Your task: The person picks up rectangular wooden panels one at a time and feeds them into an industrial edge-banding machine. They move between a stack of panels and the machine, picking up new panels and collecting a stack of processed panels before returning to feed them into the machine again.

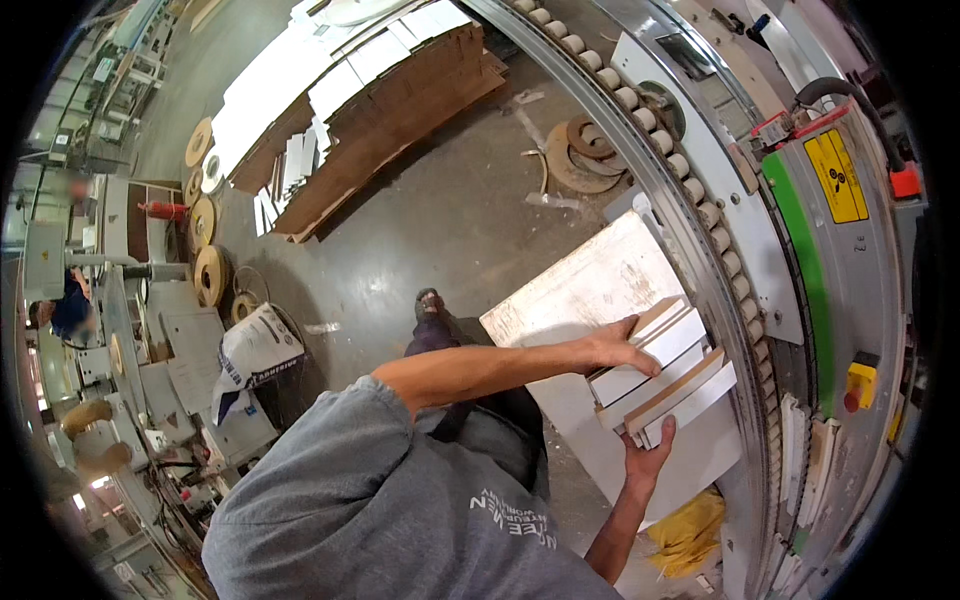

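Observation:
A small stack of white-faced board strips point(657, 372), some with brown edges, lies on a worn white tabletop point(590, 275) beside the roller conveyor. My left hand point(618, 348) reaches across to the far part of the stack, its fingers and thumb closed over the strips. At the near end, my right hand point(650, 452) grips the lowest strips, with the thumb up along their side and the fingers partly hidden beneath. The strips lie side by side and partly overlap, slightly skewed.
The conveyor's rollers point(720, 238) curve along the right, next to a grey machine with a green strip point(800, 250). Stacked white panels point(370, 70) stand on the floor ahead. Edging rolls point(210, 275) and a white sack point(262, 350) are at left. A yellow bag point(690, 535) lies below the table.

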`<state>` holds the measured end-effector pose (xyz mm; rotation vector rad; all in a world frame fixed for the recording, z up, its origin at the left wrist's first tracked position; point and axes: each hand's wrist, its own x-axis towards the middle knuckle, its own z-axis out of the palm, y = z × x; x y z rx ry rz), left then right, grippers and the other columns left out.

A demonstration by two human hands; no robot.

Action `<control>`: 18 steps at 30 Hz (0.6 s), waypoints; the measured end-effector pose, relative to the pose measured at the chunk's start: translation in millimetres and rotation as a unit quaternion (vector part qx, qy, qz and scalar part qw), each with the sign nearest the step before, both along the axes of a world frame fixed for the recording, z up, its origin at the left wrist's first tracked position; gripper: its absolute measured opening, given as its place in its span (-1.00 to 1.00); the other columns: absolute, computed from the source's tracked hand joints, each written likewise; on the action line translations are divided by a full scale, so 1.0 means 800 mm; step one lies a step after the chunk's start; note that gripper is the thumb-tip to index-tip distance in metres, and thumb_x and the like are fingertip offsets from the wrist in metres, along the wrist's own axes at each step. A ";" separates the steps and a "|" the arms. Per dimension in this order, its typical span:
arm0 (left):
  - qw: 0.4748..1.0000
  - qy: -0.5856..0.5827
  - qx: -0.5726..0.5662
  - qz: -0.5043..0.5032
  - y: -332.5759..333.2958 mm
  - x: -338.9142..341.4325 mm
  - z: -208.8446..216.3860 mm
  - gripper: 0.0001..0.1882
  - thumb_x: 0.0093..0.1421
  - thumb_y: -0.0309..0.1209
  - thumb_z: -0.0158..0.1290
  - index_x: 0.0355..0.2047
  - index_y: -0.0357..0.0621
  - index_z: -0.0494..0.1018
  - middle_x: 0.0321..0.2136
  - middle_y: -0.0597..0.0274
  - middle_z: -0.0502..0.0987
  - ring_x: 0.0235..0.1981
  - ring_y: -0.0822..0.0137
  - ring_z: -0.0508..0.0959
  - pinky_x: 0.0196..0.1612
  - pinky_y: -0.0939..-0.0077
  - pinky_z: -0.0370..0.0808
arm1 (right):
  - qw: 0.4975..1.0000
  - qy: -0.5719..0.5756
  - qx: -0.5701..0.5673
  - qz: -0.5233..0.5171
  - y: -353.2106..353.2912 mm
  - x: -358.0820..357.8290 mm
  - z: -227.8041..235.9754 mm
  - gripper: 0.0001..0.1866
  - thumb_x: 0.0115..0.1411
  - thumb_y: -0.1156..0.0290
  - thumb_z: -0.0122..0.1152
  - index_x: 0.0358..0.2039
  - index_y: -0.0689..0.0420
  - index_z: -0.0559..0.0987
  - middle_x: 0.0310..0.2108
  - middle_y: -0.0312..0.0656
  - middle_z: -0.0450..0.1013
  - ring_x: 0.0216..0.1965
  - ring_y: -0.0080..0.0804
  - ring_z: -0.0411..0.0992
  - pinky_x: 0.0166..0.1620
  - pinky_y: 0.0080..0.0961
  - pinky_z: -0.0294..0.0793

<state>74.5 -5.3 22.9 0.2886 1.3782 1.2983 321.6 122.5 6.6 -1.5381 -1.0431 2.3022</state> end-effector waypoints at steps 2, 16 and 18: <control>1.000 -0.020 0.002 -0.007 0.010 -0.002 0.012 0.33 -0.25 0.08 0.37 0.37 -0.43 -0.05 0.20 -0.38 0.29 0.21 -0.12 0.35 0.27 0.30 0.32 | 0.999 -0.013 0.012 0.034 0.020 0.014 0.002 -0.16 0.18 -0.20 0.13 0.33 0.03 0.22 0.26 -0.15 0.26 0.25 -0.13 0.22 0.12 0.14 0.34; 0.940 0.317 -0.129 0.004 0.029 0.032 -0.003 -0.01 -0.28 0.18 0.28 0.04 -0.37 0.42 -0.14 -0.28 0.55 -0.02 -0.11 0.50 0.13 0.10 0.43 | 0.851 -0.220 0.262 0.399 0.069 0.001 0.052 -0.34 0.22 -0.07 0.22 -0.03 0.36 0.49 -0.06 -0.10 0.42 -0.11 -0.36 0.37 -0.20 -0.33 0.48; 0.979 0.197 -0.053 0.009 0.021 0.027 0.000 0.01 -0.28 0.15 0.30 0.08 -0.38 0.39 -0.10 -0.33 0.52 -0.03 -0.16 0.52 0.10 0.18 0.47 | 0.895 -0.159 0.260 0.326 0.062 0.007 0.047 -0.40 0.24 0.01 0.22 0.05 0.30 0.48 -0.01 -0.13 0.42 -0.07 -0.37 0.37 -0.19 -0.35 0.46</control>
